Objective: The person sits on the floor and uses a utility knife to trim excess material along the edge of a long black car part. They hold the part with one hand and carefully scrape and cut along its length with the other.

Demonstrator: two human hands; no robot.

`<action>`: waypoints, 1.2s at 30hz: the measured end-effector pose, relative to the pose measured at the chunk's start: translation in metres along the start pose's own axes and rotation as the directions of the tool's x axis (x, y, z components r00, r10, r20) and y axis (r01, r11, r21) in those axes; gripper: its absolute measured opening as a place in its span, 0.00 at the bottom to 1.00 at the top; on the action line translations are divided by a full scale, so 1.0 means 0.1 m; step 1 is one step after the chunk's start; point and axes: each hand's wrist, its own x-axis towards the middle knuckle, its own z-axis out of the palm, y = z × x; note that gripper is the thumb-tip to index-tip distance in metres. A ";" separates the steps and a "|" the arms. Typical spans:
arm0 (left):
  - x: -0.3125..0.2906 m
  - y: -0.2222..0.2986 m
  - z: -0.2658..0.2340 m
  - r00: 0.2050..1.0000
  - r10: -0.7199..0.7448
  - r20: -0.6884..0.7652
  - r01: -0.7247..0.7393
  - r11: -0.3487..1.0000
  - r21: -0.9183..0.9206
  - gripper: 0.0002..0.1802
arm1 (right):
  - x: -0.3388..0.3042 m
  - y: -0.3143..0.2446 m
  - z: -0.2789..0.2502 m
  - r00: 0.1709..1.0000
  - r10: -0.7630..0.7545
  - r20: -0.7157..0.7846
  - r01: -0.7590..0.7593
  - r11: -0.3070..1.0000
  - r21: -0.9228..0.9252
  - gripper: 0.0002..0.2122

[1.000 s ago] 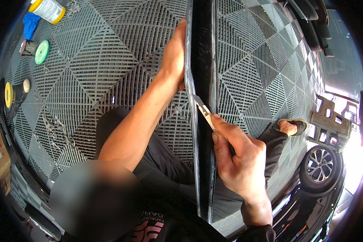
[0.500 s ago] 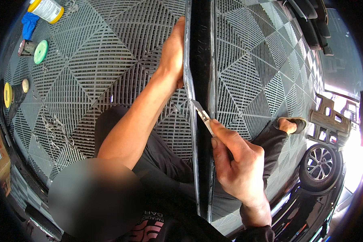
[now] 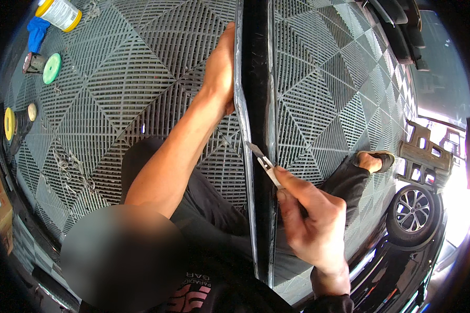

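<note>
A long, narrow black panel (image 3: 257, 94) runs from the top of the view down toward my lap, with pale scuffed edges. My left hand (image 3: 220, 70) grips its left edge high up; the fingertips are hidden by the panel. In my right hand (image 3: 312, 216) is a utility knife (image 3: 267, 166), pinched between thumb and forefinger with the other fingers curled under. The knife slants up and left across the panel. Its blade tip lies at the panel's left edge, nearer to me than my left hand.
Grey slatted tiles (image 3: 136, 68) cover the floor. Far left are a yellow-and-white tub (image 3: 59, 14), a blue cloth (image 3: 38, 34), a green disc (image 3: 52, 68), a yellow disc (image 3: 9, 123) and a cardboard box (image 3: 0, 203). At right is a car wheel (image 3: 412, 209) beside a dark plastic frame (image 3: 427, 156).
My right hand and the knife have moved a little toward me along the panel's left edge. The panel's far end and my left hand have shifted slightly left.
</note>
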 end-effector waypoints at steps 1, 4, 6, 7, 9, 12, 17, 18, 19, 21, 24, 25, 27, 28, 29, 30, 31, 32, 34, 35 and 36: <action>-0.01 0.01 0.01 1.000 0.000 -0.009 0.000 1.000 0.006 0.28 | 0.01 -0.01 -0.04 1.000 -0.012 -0.003 0.012 1.000 0.028 0.12; -0.03 0.00 0.03 1.000 0.021 0.006 -0.021 1.000 -0.021 0.28 | 0.11 0.00 -0.04 0.991 -0.060 -0.118 0.064 0.997 0.033 0.13; -0.04 0.01 0.03 1.000 0.026 -0.008 -0.026 1.000 -0.010 0.28 | 0.21 0.01 0.01 0.990 -0.037 -0.138 0.047 0.997 0.068 0.13; -0.03 0.01 0.02 1.000 0.028 -0.014 -0.028 1.000 -0.005 0.28 | 0.25 0.01 0.05 0.988 -0.055 -0.143 0.064 0.996 0.060 0.14; 0.01 0.00 -0.02 1.000 0.021 0.009 -0.021 1.000 -0.005 0.29 | 0.31 0.04 0.12 0.986 -0.079 -0.147 0.090 0.994 0.067 0.14; -0.01 0.02 -0.01 1.000 0.017 -0.001 -0.017 0.999 0.042 0.29 | 0.34 0.11 0.21 0.978 -0.131 -0.161 0.147 0.985 0.090 0.15; 0.00 0.03 -0.01 1.000 -0.014 -0.006 0.013 0.999 -0.050 0.29 | 0.33 0.11 0.25 0.985 -0.087 -0.152 0.104 0.988 0.110 0.15; 0.00 0.03 -0.01 1.000 -0.013 -0.007 0.013 0.999 -0.052 0.29 | 0.33 0.10 0.26 0.985 -0.085 -0.151 0.103 0.988 0.112 0.15; -0.01 0.03 -0.01 1.000 -0.010 -0.006 0.010 0.999 -0.052 0.29 | 0.32 0.10 0.26 0.982 -0.096 -0.164 0.114 0.988 0.103 0.15; -0.01 0.04 -0.01 1.000 -0.003 -0.005 0.002 0.999 -0.053 0.29 | 0.32 0.12 0.28 0.975 -0.120 -0.188 0.138 0.987 0.086 0.15; -0.04 0.07 0.01 1.000 -0.014 -0.022 0.014 0.999 -0.030 0.29 | 0.32 0.11 0.29 0.980 -0.093 -0.175 0.115 0.986 0.120 0.15; -0.03 0.06 -0.01 1.000 -0.003 -0.014 0.003 1.000 -0.011 0.29 | 0.32 0.11 0.29 0.980 -0.099 -0.173 0.119 0.987 0.110 0.15; -0.02 0.04 -0.03 1.000 0.018 0.005 -0.018 1.000 0.025 0.29 | 0.33 0.11 0.27 0.980 -0.108 -0.170 0.125 0.988 0.089 0.15; -0.02 0.04 -0.02 1.000 0.017 -0.003 -0.017 1.000 0.007 0.29 | 0.34 0.13 0.27 0.971 -0.150 -0.184 0.164 0.985 0.063 0.15; -0.02 0.04 0.00 1.000 0.017 -0.011 -0.017 1.000 -0.011 0.29 | 0.35 0.16 0.28 0.961 -0.191 -0.198 0.201 0.979 0.036 0.15; -0.02 0.05 0.01 1.000 0.017 -0.021 -0.018 0.999 -0.027 0.29 | 0.36 0.18 0.28 0.949 -0.233 -0.210 0.241 0.970 0.011 0.14; -0.02 0.04 0.01 0.999 0.032 -0.024 -0.033 0.999 -0.025 0.29 | 0.36 0.18 0.28 0.957 -0.213 -0.197 0.223 0.974 0.028 0.14; -0.02 0.03 0.01 0.999 0.047 -0.027 -0.048 0.999 -0.024 0.29 | 0.36 0.17 0.27 0.964 -0.194 -0.183 0.205 0.978 0.044 0.14; -0.01 0.02 0.00 0.999 0.050 -0.012 -0.051 0.998 -0.036 0.30 | 0.36 0.16 0.25 0.965 -0.192 -0.178 0.205 0.977 0.052 0.14; 0.00 0.01 -0.02 0.999 0.038 0.005 -0.038 0.998 -0.047 0.30 | 0.36 0.16 0.25 0.960 -0.211 -0.186 0.223 0.974 0.045 0.15; 0.01 0.01 -0.03 0.999 0.028 0.022 -0.026 0.998 -0.059 0.30 | 0.37 0.15 0.25 0.954 -0.230 -0.194 0.242 0.970 0.037 0.15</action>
